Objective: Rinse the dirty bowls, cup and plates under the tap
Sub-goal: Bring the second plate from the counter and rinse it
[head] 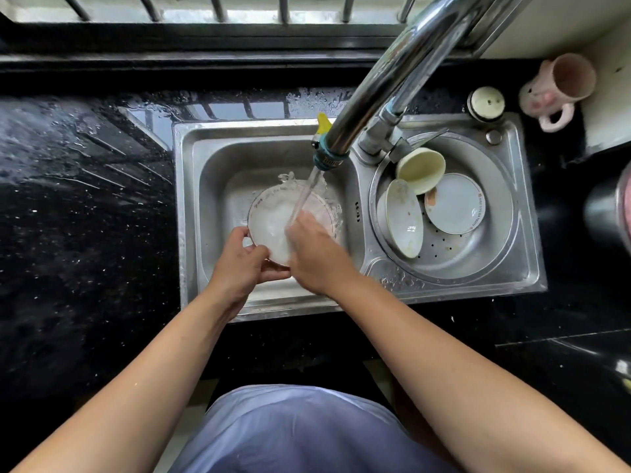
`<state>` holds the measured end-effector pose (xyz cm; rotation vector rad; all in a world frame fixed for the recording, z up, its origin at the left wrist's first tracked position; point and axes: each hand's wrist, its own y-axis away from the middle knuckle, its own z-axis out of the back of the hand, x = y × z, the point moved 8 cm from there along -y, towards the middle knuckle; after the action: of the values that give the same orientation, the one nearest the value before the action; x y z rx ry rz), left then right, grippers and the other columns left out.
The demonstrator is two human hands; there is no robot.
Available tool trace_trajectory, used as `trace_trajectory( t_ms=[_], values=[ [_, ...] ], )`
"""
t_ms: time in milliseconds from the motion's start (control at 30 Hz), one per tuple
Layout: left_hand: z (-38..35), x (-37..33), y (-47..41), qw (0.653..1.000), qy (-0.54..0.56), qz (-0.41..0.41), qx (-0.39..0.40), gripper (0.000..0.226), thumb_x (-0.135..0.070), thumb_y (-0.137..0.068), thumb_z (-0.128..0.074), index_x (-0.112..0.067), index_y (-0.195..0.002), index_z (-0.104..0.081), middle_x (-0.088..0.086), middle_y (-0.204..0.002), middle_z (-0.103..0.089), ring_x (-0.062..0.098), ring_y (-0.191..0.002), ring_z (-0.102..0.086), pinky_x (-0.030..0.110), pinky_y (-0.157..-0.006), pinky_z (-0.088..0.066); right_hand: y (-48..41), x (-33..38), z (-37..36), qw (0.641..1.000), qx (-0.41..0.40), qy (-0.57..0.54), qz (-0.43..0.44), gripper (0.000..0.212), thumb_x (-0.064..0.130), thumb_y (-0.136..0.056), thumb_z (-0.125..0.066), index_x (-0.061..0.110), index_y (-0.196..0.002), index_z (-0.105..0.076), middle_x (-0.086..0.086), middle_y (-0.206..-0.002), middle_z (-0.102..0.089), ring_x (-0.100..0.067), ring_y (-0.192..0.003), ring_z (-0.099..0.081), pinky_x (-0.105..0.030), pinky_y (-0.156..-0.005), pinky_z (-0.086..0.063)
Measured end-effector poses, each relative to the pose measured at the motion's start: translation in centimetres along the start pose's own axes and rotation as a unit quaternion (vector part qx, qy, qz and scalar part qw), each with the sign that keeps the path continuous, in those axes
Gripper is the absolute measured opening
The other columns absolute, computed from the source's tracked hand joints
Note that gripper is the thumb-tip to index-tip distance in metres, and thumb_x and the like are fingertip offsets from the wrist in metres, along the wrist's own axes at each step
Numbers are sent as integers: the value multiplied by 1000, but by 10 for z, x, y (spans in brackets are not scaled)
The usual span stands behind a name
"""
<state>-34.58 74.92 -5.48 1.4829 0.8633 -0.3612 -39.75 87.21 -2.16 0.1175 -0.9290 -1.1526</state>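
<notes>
- While water runs from the tap nozzle (323, 150) in a thin stream (306, 191), I see the white bowl (273, 220) held at the middle of the frame, inside the left basin (205, 172) of the steel sink.
- On the bowl's near rim the left hand (244, 261) is clamped, thumb over the edge and fingers curled underneath.
- Inside the bowl the right hand (316, 254) lies with its fingers stretched against the inner wall, right where the stream lands. From my seat it grips nothing.
- Water splashes up at the bowl's far rim.
- Right of centre, the round basin (502, 233) holds a cream bowl (423, 170) tipped on its side near the tap's base. A plate (404, 221) leans on edge just below it, and a second plate (456, 203) rests beside that one.
- I can see a brownish smear where the cream bowl meets the second plate.
- A chrome spout (392, 87) slants from the upper right down to the nozzle.
- At the upper right a pink mug (560, 87) stands on the black worktop (85, 199), with a round white cap (486, 102) just left of it.
- Droplets cover the worktop at the left of the frame.
- Window bars (218, 8) cross the top edge, and a blue garment (300, 431) fills the bottom.
</notes>
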Motion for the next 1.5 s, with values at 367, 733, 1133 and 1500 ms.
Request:
trace_trajectory(
  t_ms=[367, 733, 1133, 1500],
  values=[
    [-3, 3, 2, 1000, 17, 11, 11, 29, 10, -95, -42, -14, -111, -45, 21, -88, -80, 46, -78, -79, 37, -63, -67, 15, -19, 5, 996, 7, 87, -10, 61, 8, -87, -53, 8, -147, -43, -9, -169, -22, -29, -156, -18, -41, -127, -17],
    [3, -3, 0, 1000, 22, 0, 3, 31, 11, -94, -41, -16, -109, -46, 17, -89, -82, 45, -77, -80, 37, -63, -67, 25, -2, 2, 997, 47, 58, 21, 46, 6, -79, -46, 23, -119, -59, 3, -140, -51, -29, -131, -50, -41, -99, -48],
    [12, 6, -8, 999, 27, -13, -45, 19, -9, -82, -60, -13, -99, -54, 7, -67, -77, 27, -57, -76, 30, -53, -61, 26, 25, -4, 997, 10, 27, 77, 22, 25, -97, -47, 14, -113, -57, -8, -119, -60, -35, -110, -59, -45, -87, -45],
    [36, 5, -12, 996, 10, 46, -78, 49, -59, -100, -55, -17, -125, -63, 7, -107, -82, 23, -90, -80, 35, -78, -60, -17, 5, 1, 997, -77, 20, 20, 23, 33, -102, -54, 15, -104, -69, -11, -85, -72, -36, -78, -62, -31, -60, -36]
  ],
)
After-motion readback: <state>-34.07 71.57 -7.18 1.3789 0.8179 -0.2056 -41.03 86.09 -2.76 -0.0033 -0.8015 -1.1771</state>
